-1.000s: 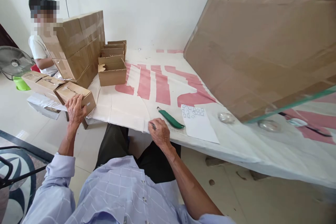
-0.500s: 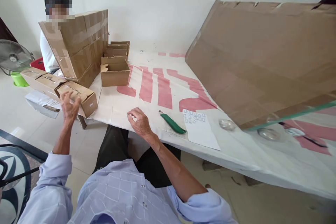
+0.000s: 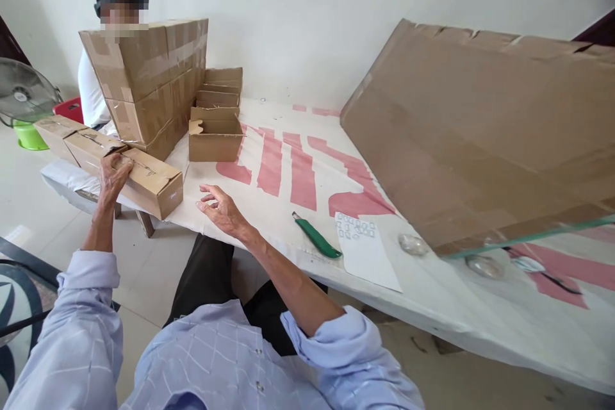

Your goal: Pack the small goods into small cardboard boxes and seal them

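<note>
My left hand (image 3: pixel 114 174) is at the left end of the nearest closed cardboard box (image 3: pixel 152 180), its fingers bent over the top edge and gripping there. This long brown box lies on the cloth at the table's left front corner. My right hand (image 3: pixel 220 206) hovers over the front edge of the table, to the right of that box, holding nothing, with fingers apart. A green utility knife (image 3: pixel 317 237) lies to the right of it, beside a white sheet with stickers (image 3: pixel 368 253).
Behind the closed box stand stacked taped cartons (image 3: pixel 154 86) and open small boxes (image 3: pixel 216 141). More closed boxes (image 3: pixel 89 144) continue leftward. A large cardboard sheet (image 3: pixel 480 134) leans at right, near tape rolls (image 3: pixel 412 244). A person (image 3: pixel 91 93) sits behind the cartons; a fan (image 3: pixel 22 95) stands left.
My left hand has come down onto the left end of the box and closed on its edge. My right hand has moved left towards the box, its fingers spreading. The view has shifted slightly.
</note>
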A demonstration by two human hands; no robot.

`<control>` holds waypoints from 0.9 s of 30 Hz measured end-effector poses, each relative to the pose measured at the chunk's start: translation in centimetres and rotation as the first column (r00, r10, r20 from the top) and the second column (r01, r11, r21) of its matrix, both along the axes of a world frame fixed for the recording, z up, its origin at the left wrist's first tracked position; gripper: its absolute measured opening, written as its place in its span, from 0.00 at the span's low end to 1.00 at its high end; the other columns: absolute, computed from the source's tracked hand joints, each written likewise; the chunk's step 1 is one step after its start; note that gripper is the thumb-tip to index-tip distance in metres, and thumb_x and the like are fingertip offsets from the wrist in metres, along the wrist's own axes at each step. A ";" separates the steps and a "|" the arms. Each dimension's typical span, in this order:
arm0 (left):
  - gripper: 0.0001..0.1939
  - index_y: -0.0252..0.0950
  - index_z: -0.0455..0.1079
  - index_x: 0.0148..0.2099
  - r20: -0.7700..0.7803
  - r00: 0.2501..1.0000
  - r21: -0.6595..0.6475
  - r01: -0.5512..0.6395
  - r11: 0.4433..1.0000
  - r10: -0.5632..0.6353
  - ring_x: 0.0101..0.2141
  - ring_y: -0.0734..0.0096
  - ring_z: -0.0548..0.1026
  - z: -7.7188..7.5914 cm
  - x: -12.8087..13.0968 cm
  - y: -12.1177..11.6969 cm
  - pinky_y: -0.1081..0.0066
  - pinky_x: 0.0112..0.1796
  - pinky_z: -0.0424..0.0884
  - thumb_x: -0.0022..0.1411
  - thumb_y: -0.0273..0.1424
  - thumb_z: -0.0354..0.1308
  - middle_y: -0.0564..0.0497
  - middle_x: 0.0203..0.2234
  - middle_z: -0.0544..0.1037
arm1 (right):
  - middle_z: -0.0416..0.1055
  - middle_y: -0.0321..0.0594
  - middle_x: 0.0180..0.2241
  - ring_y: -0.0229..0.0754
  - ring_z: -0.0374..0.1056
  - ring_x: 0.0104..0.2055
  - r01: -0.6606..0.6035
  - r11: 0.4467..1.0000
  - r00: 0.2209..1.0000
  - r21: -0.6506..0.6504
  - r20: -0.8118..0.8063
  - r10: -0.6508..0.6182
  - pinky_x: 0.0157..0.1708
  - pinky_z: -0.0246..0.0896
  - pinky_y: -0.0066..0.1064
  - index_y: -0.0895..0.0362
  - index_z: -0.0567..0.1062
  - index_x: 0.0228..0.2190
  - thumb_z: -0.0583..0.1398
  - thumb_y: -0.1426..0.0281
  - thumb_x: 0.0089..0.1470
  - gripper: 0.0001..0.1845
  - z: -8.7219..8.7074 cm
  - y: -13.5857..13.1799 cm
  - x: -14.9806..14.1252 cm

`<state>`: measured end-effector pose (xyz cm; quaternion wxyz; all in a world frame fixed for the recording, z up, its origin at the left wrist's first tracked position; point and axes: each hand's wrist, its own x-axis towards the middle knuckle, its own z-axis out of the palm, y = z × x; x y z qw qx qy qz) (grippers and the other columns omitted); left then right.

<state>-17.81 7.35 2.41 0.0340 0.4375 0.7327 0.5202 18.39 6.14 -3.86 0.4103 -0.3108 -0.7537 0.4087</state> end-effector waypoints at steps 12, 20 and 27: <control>0.24 0.40 0.86 0.50 0.117 0.848 0.004 0.520 0.854 -0.517 0.37 0.58 0.80 -3.3 12.1 -8.1 0.59 0.38 0.80 0.59 0.51 0.71 0.45 0.42 0.83 | 0.75 0.52 0.66 0.57 0.77 0.63 0.300 0.954 0.952 -0.020 -0.060 -0.301 0.55 0.82 0.48 0.49 0.77 0.65 0.65 0.45 0.69 0.33 0.0 -3.8 9.7; 0.21 0.40 0.82 0.41 0.168 0.795 0.108 0.573 0.812 -0.583 0.60 0.46 0.80 -4.0 15.8 -5.4 0.53 0.57 0.78 0.58 0.52 0.70 0.42 0.58 0.82 | 0.79 0.48 0.59 0.51 0.81 0.52 0.322 0.940 0.938 0.116 0.095 -0.333 0.47 0.82 0.44 0.50 0.83 0.54 0.66 0.54 0.68 0.19 1.7 -3.2 15.3; 0.26 0.39 0.80 0.50 0.297 0.758 0.146 0.564 0.813 -0.580 0.58 0.48 0.82 -4.8 16.2 -5.7 0.54 0.59 0.77 0.59 0.53 0.71 0.41 0.57 0.84 | 0.79 0.47 0.55 0.47 0.78 0.46 0.277 0.939 0.937 0.206 0.158 -0.311 0.44 0.80 0.40 0.50 0.83 0.50 0.65 0.56 0.69 0.15 1.9 -2.6 14.3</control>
